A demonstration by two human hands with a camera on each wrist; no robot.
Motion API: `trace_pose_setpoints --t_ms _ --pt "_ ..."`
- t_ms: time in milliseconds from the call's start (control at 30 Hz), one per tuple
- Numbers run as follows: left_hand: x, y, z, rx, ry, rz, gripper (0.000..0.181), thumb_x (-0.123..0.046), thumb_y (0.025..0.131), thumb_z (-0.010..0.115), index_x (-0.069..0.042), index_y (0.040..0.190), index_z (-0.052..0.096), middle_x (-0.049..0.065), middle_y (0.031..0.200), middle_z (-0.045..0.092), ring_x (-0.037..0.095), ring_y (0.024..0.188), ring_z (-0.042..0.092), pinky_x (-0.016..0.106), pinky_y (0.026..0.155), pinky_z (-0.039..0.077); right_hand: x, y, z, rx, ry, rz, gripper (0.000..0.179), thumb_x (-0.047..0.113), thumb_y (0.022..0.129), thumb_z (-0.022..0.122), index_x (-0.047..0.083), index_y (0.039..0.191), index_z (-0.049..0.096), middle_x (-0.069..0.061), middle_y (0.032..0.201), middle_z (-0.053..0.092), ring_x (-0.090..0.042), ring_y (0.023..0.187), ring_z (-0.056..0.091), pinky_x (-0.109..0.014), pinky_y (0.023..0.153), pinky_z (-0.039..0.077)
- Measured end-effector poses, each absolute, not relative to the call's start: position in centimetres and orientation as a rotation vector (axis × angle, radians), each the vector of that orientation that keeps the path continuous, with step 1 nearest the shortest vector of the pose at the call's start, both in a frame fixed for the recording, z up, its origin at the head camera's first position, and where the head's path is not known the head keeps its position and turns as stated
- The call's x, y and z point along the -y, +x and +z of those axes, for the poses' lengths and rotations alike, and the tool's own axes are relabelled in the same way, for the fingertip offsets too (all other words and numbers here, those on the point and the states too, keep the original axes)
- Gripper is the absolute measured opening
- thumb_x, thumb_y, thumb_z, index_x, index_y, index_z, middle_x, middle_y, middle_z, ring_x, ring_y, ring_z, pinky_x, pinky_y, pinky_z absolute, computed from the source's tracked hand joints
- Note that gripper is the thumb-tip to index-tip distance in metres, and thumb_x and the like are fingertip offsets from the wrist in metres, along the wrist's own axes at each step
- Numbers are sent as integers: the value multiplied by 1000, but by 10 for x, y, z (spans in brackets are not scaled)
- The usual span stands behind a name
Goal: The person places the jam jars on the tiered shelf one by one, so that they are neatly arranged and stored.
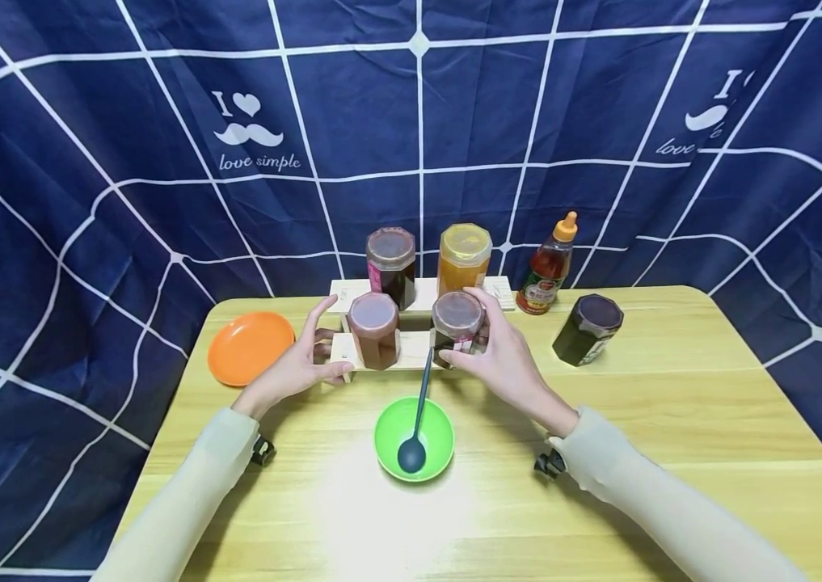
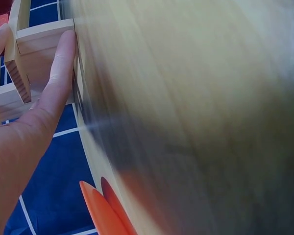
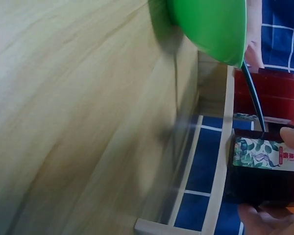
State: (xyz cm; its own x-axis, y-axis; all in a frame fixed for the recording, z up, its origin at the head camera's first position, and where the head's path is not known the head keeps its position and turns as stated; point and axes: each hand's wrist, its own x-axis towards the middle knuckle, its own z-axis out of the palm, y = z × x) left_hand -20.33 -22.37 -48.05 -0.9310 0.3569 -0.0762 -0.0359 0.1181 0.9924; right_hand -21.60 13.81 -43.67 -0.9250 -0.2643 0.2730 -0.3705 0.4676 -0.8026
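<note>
A two-step wooden rack (image 1: 416, 354) stands at the back of the table. My left hand (image 1: 294, 364) holds the left end of its lower step; in the left wrist view one finger (image 2: 62, 63) lies along the rack's leg. My right hand (image 1: 501, 347) grips a dark jam jar (image 1: 457, 317) at the right of the lower step, thumb in front, other fingers partly hidden behind it. The jar's leafy label (image 3: 257, 152) shows in the right wrist view. Left of it stands a reddish-brown jar (image 1: 376, 327). On the upper step are a dark jar (image 1: 391, 263) and a yellow jar (image 1: 464, 255).
In front of the rack sits a green bowl (image 1: 389, 457) with a dark spoon (image 1: 412, 454) leaning in it. An orange plate (image 1: 250, 347) lies at the left. To the right stand a sauce bottle (image 1: 545, 271) and another dark jar (image 1: 587, 330). Blue cloth (image 1: 352, 105) hangs behind.
</note>
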Motion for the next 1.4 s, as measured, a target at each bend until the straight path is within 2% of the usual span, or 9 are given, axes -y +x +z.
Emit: trace_pose_setpoints --t_ms 133,367,600,767,900,1067,1200,1300,1400 --pt "223 -204 -480 -2098 310 1885 119 4 97 82 -53 170 7 28 149 45 43 112 69 53 84 64 -133 -217 -437 2602 564 1461 102 23 81 101 32 163 40 -6 139 66 -24 118 68 -51 101 53" --pt "221 -204 -481 -2100 320 1881 118 3 97 81 -53 170 7 29 149 46 44 106 72 53 84 64 -127 -218 -440 2570 619 1417 104 22 81 102 24 165 41 -14 147 54 -31 131 57 -58 109 48" --pt "220 -205 -482 -2092 325 1893 118 4 97 81 -51 170 7 30 150 46 44 108 70 53 85 63 -124 -219 -438 2614 631 1324 102 32 84 99 29 166 39 -10 153 52 -31 139 51 -67 111 42" --pt "220 -206 -482 -2083 335 1907 118 5 97 80 -51 170 8 30 148 47 42 110 70 54 84 63 -121 -219 -437 2634 644 1317 103 33 85 99 32 167 37 -12 151 50 -31 138 51 -66 112 42" --pt "219 -207 -482 -2088 334 1901 117 5 97 80 -52 170 8 30 148 47 43 110 70 54 83 64 -119 -219 -435 2645 636 1311 106 30 84 99 32 168 35 -15 150 49 -31 134 52 -64 109 45" --pt "221 -207 -482 -2083 331 1903 118 5 97 80 -51 170 8 30 149 47 44 112 69 54 83 64 -119 -214 -433 2661 663 1357 114 17 83 98 25 171 26 -20 152 43 -34 127 57 -58 105 52" --pt "223 -205 -483 -2096 326 1892 117 6 98 79 -51 170 7 30 149 45 46 106 71 53 82 64 -123 -206 -431 2677 674 1429 117 13 86 95 22 173 17 -21 153 44 -38 129 61 -55 109 51" --pt "224 -203 -481 -2114 330 1872 117 7 98 77 -49 171 5 32 150 44 45 103 72 54 82 64 -129 -198 -428 2667 677 1478 111 11 89 90 21 172 17 -21 151 46 -41 132 61 -57 111 49" --pt "224 -202 -477 -2115 335 1861 116 8 99 77 -47 171 4 33 149 44 41 108 71 54 83 64 -139 -192 -425 2642 677 1508 102 5 91 85 18 170 21 -20 153 46 -41 136 57 -57 111 49"
